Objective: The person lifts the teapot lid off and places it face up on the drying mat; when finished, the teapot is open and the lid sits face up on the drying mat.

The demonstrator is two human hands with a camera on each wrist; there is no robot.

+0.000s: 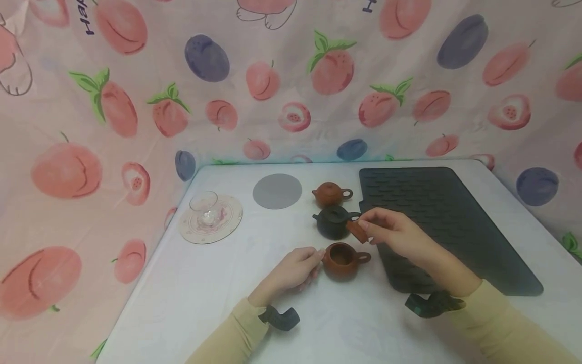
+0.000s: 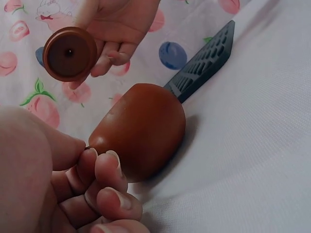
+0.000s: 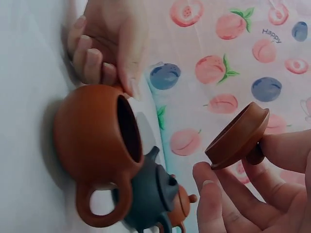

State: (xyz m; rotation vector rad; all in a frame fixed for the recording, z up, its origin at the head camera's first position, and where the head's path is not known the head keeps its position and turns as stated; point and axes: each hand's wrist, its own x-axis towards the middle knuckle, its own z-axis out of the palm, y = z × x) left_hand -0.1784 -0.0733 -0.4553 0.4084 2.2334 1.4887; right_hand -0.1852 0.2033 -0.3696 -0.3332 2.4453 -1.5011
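A reddish-brown clay teapot (image 1: 342, 272) stands upright on the white table, its round mouth uncovered and its handle toward the right. My left hand (image 1: 293, 268) pinches its spout between thumb and forefinger; the spout tip is hidden by the fingers. Above and behind the pot's handle, my right hand (image 1: 402, 236) holds the teapot lid (image 1: 357, 231) by its knob. In the right wrist view the lid (image 3: 238, 137) is tilted, apart from the pot. The left wrist view shows the lid's underside (image 2: 70, 53) with a small hole in it.
Behind the uncovered pot are a dark lidded teapot (image 1: 331, 225) and a smaller brown lidded teapot (image 1: 328, 195). A black ridged mat (image 1: 436, 227) lies at right. A grey disc (image 1: 277, 191) and a round patterned mat (image 1: 229, 222) with a clear glass (image 1: 206, 210) are at left.
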